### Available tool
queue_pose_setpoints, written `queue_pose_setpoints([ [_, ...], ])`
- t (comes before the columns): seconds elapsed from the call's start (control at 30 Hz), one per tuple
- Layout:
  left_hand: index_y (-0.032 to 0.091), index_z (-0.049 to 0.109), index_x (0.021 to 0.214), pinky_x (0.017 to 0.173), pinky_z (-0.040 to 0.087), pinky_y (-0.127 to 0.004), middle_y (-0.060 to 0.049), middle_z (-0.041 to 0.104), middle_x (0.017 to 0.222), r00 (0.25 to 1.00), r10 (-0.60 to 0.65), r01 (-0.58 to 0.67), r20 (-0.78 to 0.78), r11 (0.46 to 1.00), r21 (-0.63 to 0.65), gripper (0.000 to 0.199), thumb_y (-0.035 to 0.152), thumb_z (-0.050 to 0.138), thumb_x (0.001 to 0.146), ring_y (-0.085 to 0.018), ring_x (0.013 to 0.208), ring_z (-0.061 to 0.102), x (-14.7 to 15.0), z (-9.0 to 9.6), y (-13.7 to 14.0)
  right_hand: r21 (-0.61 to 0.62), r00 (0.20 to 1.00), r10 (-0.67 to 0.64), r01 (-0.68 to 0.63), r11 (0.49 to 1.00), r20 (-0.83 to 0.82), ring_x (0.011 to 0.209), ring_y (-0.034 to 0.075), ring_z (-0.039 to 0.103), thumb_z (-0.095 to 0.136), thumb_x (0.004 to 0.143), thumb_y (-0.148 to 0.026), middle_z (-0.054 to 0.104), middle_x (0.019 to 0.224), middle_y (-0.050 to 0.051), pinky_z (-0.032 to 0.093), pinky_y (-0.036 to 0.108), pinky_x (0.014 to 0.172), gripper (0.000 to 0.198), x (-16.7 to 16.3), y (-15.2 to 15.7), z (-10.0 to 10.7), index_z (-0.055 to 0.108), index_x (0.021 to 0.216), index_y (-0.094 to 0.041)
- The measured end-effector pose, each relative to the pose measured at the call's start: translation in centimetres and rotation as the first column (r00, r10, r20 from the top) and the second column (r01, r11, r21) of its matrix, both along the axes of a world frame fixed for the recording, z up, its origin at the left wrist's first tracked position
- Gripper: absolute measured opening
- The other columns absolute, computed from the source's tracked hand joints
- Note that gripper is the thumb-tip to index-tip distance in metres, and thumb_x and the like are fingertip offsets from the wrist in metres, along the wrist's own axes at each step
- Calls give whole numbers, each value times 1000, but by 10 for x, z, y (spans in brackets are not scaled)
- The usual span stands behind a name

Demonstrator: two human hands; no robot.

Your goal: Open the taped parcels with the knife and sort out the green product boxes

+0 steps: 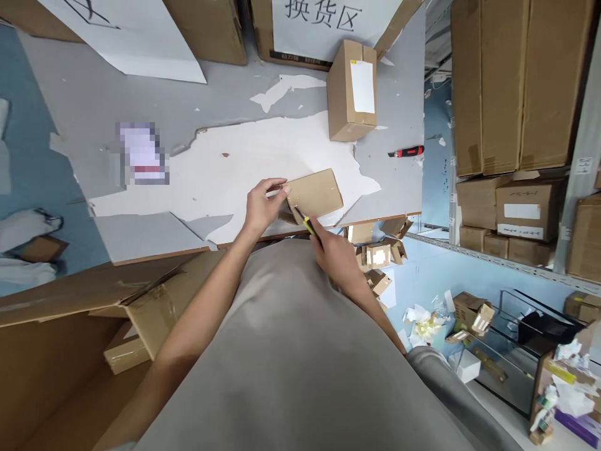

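Note:
A small brown cardboard box (319, 191) lies tilted near the front edge of the table. My left hand (265, 203) grips its left end, with the thumb on the top corner. In my right hand (335, 250) is a yellow and black utility knife (308, 225), fingers wrapped round the handle. The knife's tip points up and left, at the lower left edge of the box; whether the blade has gone into the cardboard I cannot tell.
A taller carton (351, 94) with a white label stands at the table's back right. A red and black utility knife (407, 151) lies beyond it. At left is a blurred-out item (143, 153). A large open carton (61, 376) is below left; shelved boxes (523, 207) stand at right.

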State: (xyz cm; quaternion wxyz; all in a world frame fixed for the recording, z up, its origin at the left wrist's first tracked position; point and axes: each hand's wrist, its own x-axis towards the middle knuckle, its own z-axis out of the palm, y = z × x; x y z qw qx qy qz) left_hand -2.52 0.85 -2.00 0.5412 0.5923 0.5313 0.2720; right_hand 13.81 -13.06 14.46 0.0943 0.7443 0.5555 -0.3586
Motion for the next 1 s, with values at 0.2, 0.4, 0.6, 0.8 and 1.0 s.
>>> queue_pose_setpoints([
  [0.2, 26, 72, 155, 132, 51, -51, -16, 71, 161, 990, 132, -135, -58, 990, -47, 67, 67, 77, 104, -35, 155, 65, 8, -5, -31, 151, 981, -180, 168, 974, 71, 110, 36, 81, 30, 122, -35, 87, 125, 18, 61, 37, 90, 69, 72, -1, -17, 29, 189, -16],
  [0.4, 25, 62, 165, 129, 56, -52, -18, 69, 162, 961, 266, -271, -78, 961, -49, 93, 79, 85, 94, -35, 145, 70, 39, -8, -43, 192, 994, -108, 105, 976, 4, 103, 32, 80, 26, 125, -37, 86, 123, 18, 60, 35, 89, 68, 102, 6, -52, 27, 189, -14],
  [0.6, 20, 67, 154, 118, 62, -48, -16, 76, 141, 936, 330, -330, -126, 944, 24, 89, 81, 84, 92, -32, 125, 76, 49, -9, -42, 151, 999, -47, 48, 987, -13, 104, 31, 80, 27, 126, -35, 86, 123, 16, 59, 36, 91, 68, 104, 18, -61, 18, 192, -19],
  [0.8, 18, 70, 145, 108, 64, -41, -12, 77, 125, 929, 342, -337, -141, 940, 63, 85, 80, 85, 90, -28, 115, 75, 48, -9, -40, 99, 999, -28, 32, 995, -44, 106, 31, 80, 27, 124, -31, 86, 122, 16, 59, 35, 92, 72, 109, 25, -56, 9, 192, -17],
  [1.0, 17, 72, 140, 101, 65, -38, -11, 77, 121, 917, 373, -366, -140, 928, 69, 84, 80, 87, 87, -26, 108, 74, 51, -6, -39, 53, 997, -18, 21, 998, -69, 110, 30, 80, 30, 124, -29, 85, 126, 16, 60, 36, 97, 74, 109, 26, -45, 4, 192, -18],
])
